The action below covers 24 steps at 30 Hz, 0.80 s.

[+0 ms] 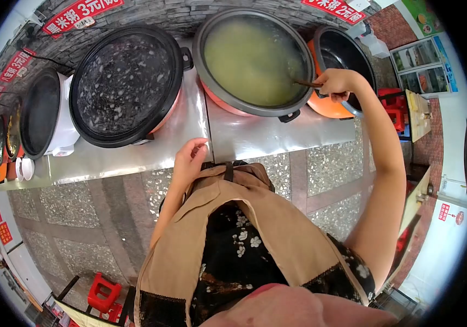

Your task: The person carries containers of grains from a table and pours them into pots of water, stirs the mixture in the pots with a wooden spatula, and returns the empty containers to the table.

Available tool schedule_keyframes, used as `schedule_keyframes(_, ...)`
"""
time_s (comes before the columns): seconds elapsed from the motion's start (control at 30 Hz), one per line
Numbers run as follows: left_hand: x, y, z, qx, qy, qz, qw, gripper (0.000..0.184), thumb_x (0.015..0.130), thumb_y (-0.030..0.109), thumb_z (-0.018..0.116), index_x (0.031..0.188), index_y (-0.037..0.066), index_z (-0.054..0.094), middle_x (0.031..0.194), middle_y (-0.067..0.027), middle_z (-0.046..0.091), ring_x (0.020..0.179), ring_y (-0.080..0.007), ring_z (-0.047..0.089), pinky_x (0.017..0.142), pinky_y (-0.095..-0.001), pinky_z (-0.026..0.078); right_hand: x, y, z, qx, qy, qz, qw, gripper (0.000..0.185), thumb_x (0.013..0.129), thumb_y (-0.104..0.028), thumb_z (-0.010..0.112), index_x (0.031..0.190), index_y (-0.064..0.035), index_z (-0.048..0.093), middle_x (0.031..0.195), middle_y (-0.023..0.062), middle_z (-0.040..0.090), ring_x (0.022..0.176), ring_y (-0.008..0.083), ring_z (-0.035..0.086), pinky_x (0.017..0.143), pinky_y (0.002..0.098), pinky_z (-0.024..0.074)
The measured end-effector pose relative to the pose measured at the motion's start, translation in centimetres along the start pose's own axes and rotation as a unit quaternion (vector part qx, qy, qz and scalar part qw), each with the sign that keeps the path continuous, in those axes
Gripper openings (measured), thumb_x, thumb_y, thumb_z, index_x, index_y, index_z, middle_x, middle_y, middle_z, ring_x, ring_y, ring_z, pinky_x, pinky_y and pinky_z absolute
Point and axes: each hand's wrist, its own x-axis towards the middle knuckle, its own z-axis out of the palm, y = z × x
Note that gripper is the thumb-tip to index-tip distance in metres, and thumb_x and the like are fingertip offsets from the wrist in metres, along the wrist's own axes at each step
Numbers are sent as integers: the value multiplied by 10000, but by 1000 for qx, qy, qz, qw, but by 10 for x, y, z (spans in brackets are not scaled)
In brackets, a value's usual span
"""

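Observation:
My right hand [338, 85] is closed round the end of a brown handle [308, 84], above the right rim of a large pot [206, 76]. The handle's other end dips into the pot's yellow-green liquid [247, 62], and what is below the surface is hidden. My left hand [191, 155] hangs at the front edge of the metal counter [173, 143], with its fingers curled; whether they hold anything is too small to tell. Left of the yellow-green pot is a black pot [124, 84] of dark liquid with pale bits.
An orange pot [348, 54] with a dark inside stands to the right. A white cooker [53, 111] and smaller pots line the counter's left end. Behind is a grey brick wall with red signs [81, 15]. A red stool [104, 291] is on the floor, lower left.

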Motion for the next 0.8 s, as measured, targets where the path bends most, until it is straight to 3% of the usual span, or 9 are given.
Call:
schedule_keyframes(0.17, -16, -6, -15, 6, 21, 11, 1000, 212, 864, 93, 573, 1059, 15, 601, 811, -28, 602, 707, -84, 519, 649, -232, 445, -14, 17, 2, 88, -94, -33, 991, 495, 834, -143, 539, 1321, -122, 450, 555, 66, 543, 418, 123, 491, 383, 247, 332)
schedule_keyframes(0.4, -17, -7, -16, -6, 20, -3, 1000, 212, 864, 92, 569, 1057, 11, 599, 817, -27, 608, 692, -81, 520, 640, -227, 447, -19, 39, 22, 219, -174, -50, 959, 417, 870, -168, 513, 1284, -132, 486, 568, 36, 526, 391, 98, 443, 360, 235, 320)
schedule_keyframes(0.57, 1, -5, -1, 16, 12, -3, 1000, 215, 863, 94, 570, 1058, 8, 601, 821, -28, 608, 702, -80, 517, 649, -227, 444, 10, 42, 21, 198, -204, -119, 951, 463, 899, -133, 454, 1353, -68, 398, 562, 36, 505, 389, 103, 438, 340, 255, 326)
schedule_keyframes(0.73, 12, 6, 7, 10, 17, 1, 1000, 212, 863, 90, 570, 1057, 12, 603, 824, -25, 608, 706, -80, 515, 656, -224, 440, 21, 11, 37, 197, -167, -128, 958, 442, 903, -147, 457, 1338, -78, 425, 589, 46, 522, 383, 110, 423, 352, 255, 335)
schedule_keyframes(0.8, 10, 7, 7, 12, 23, -1, 1000, 210, 863, 89, 570, 1056, 12, 604, 825, -23, 607, 706, -79, 515, 656, -223, 439, 39, 1, 54, 154, -41, -134, 978, 410, 905, -171, 474, 1308, -95, 472, 599, 43, 517, 387, 92, 398, 357, 236, 330)
